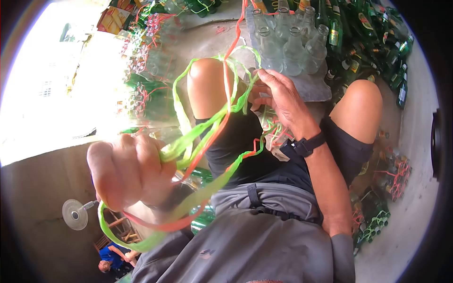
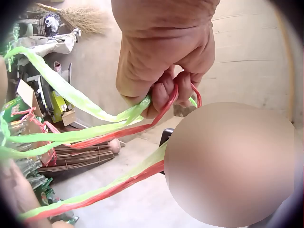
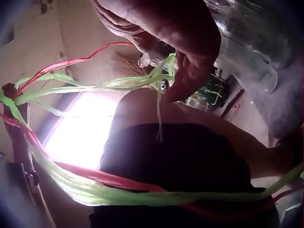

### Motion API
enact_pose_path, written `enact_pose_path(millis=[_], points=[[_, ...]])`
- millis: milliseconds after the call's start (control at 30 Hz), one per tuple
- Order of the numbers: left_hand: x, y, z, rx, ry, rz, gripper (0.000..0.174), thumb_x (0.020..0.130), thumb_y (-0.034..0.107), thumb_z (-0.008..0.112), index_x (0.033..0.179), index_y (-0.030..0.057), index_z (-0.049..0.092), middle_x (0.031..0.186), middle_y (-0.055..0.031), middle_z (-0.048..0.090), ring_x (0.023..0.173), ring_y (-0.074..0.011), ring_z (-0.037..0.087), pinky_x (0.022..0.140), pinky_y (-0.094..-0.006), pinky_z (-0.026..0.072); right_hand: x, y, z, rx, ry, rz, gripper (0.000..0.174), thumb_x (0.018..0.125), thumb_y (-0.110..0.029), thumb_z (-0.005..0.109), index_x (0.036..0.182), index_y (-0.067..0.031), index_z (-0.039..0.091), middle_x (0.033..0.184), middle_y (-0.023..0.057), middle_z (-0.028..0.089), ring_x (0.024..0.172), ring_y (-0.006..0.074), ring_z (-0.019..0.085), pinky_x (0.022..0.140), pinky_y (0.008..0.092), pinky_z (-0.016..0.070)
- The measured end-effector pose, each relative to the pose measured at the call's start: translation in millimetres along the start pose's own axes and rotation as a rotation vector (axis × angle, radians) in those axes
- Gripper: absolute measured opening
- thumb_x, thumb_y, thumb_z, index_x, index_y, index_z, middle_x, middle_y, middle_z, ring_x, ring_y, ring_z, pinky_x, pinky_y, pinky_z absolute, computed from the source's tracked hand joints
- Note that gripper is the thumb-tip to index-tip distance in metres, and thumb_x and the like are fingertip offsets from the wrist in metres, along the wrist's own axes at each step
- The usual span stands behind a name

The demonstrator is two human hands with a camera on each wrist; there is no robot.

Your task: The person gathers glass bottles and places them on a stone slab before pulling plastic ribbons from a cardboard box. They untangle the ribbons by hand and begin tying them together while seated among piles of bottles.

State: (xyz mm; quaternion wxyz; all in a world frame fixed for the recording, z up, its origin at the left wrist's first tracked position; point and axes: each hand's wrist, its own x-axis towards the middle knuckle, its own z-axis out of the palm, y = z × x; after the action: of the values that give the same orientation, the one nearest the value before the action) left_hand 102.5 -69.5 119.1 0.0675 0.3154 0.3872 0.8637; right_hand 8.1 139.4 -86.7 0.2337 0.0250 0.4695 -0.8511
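Observation:
Strands of green and red plastic twine (image 1: 207, 137) stretch between the two hands, over the lap and the left knee. My left hand (image 1: 130, 170) is raised at the left, its fingers curled tightly round the twine. In the left wrist view, red and green strands pass between those fingers, and one long loop hangs lower. At the right knee's inner side, my right hand (image 1: 285, 101) pinches a green strand between thumb and fingertips. A short loose green end dangles below the pinch in the right wrist view. A red strand (image 1: 238, 33) runs up past the left knee.
Several clear glass bottles (image 1: 292, 47) stand together on a grey slab (image 1: 321, 89) ahead. Green bottles (image 1: 363, 28) are piled at the right; bundles tied with twine line the left. Behind at the left are a fan (image 1: 75, 214) and a seated person in blue (image 1: 111, 257).

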Motion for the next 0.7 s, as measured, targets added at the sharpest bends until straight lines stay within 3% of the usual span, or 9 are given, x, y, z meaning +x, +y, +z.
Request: enact_pose_path(millis=[133, 233, 333, 400, 500, 567, 633, 667, 700], points=[[-10, 8, 4, 0.004, -0.035, -0.067, 0.01, 0.095, 0.005, 0.065, 0.086, 0.0023, 0.066, 0.056, -0.0059, 0.057, 0.053, -0.0183, 0.047, 0.043, -0.0338, 0.031, 7, 2, 6, 0.064, -0.003, 0.09, 0.034, 0.1, -0.033, 0.065, 0.117, -0.0038, 0.064, 0.1, 0.0052, 0.064, 0.09, 0.0163, 0.065, 0.063, 0.0332, 0.0572], [-12, 1, 6, -0.031, -0.084, -0.038, 0.009, 0.094, 0.001, 0.063, 0.086, 0.0003, 0.067, 0.056, -0.0056, 0.056, 0.046, -0.0187, 0.044, 0.04, -0.0371, 0.031, 10, -1, 17, 0.124, -0.031, 0.137, 0.031, 0.1, -0.032, 0.066, 0.116, -0.006, 0.065, 0.093, 0.0023, 0.064, 0.082, 0.0132, 0.065, 0.062, 0.0292, 0.0557], [-14, 4, 9, -0.05, -0.106, -0.072, 0.009, 0.095, 0.001, 0.06, 0.09, -0.0017, 0.067, 0.054, -0.0064, 0.055, 0.037, -0.0199, 0.039, 0.038, -0.0396, 0.0311, 9, -1, 26, 0.101, 0.033, 0.024, 0.03, 0.099, -0.03, 0.066, 0.118, -0.0062, 0.065, 0.088, 0.0002, 0.064, 0.074, 0.0101, 0.063, 0.062, 0.024, 0.0534], [-16, 6, 7, -0.062, -0.114, -0.099, 0.009, 0.096, 0.001, 0.06, 0.091, -0.0021, 0.067, 0.054, -0.0067, 0.055, 0.035, -0.02, 0.037, 0.037, -0.0396, 0.0309, 11, 4, 24, -0.036, -0.077, 0.085, 0.029, 0.099, -0.024, 0.066, 0.12, -0.0049, 0.064, 0.089, -0.0022, 0.065, 0.073, 0.0074, 0.062, 0.065, 0.0212, 0.0519], [-19, 1, 7, -0.02, -0.115, -0.109, 0.01, 0.098, 0.009, 0.064, 0.094, 0.0004, 0.067, 0.055, -0.0061, 0.055, 0.041, -0.02, 0.044, 0.039, -0.0391, 0.0319, 17, 22, 24, -0.106, -0.062, -0.033, 0.024, 0.098, -0.016, 0.065, 0.118, -0.0048, 0.066, 0.089, -0.0036, 0.066, 0.072, 0.0065, 0.061, 0.064, 0.0226, 0.0516], [-20, -11, 18, -0.012, 0.206, -0.008, 0.014, 0.088, -0.002, 0.067, 0.078, 0.0035, 0.058, 0.053, -0.0033, 0.049, 0.052, -0.012, 0.041, 0.046, -0.0278, 0.0302, 20, 29, 20, -0.116, -0.072, 0.01, 0.021, 0.097, -0.01, 0.064, 0.116, -0.0039, 0.068, 0.088, -0.0034, 0.066, 0.073, 0.0056, 0.06, 0.061, 0.024, 0.0512], [-24, -13, 4, 0.056, 0.134, -0.083, 0.017, 0.091, 0.003, 0.065, 0.078, 0.0074, 0.054, 0.061, -0.0043, 0.052, 0.061, -0.0125, 0.046, 0.05, -0.0296, 0.0344, 16, 21, 23, -0.197, -0.07, 0.037, 0.03, 0.095, -0.01, 0.06, 0.121, 0.0026, 0.068, 0.091, 0.0031, 0.066, 0.079, 0.01, 0.06, 0.069, 0.0277, 0.0496], [-25, -23, 3, 0.668, 0.298, 0.033, 0.006, 0.091, 0.005, 0.063, 0.087, 0.0046, 0.059, 0.067, -0.0036, 0.054, 0.063, -0.0119, 0.047, 0.052, -0.0293, 0.0358, 10, 11, 24, -0.151, -0.117, 0.051, 0.025, 0.095, -0.006, 0.06, 0.117, 0.0037, 0.068, 0.085, 0.0023, 0.065, 0.074, 0.01, 0.059, 0.066, 0.0278, 0.0498], [-24, -33, 3, 1.284, 0.449, 0.151, 0.008, 0.092, 0.007, 0.061, 0.097, 0.0018, 0.064, 0.073, -0.003, 0.056, 0.066, -0.0112, 0.048, 0.054, -0.029, 0.0372, 5, 0, 31, -0.149, -0.11, 0.061, 0.025, 0.095, -0.006, 0.06, 0.117, 0.0037, 0.068, 0.085, 0.0023, 0.065, 0.074, 0.01, 0.059, 0.066, 0.0278, 0.0498]])
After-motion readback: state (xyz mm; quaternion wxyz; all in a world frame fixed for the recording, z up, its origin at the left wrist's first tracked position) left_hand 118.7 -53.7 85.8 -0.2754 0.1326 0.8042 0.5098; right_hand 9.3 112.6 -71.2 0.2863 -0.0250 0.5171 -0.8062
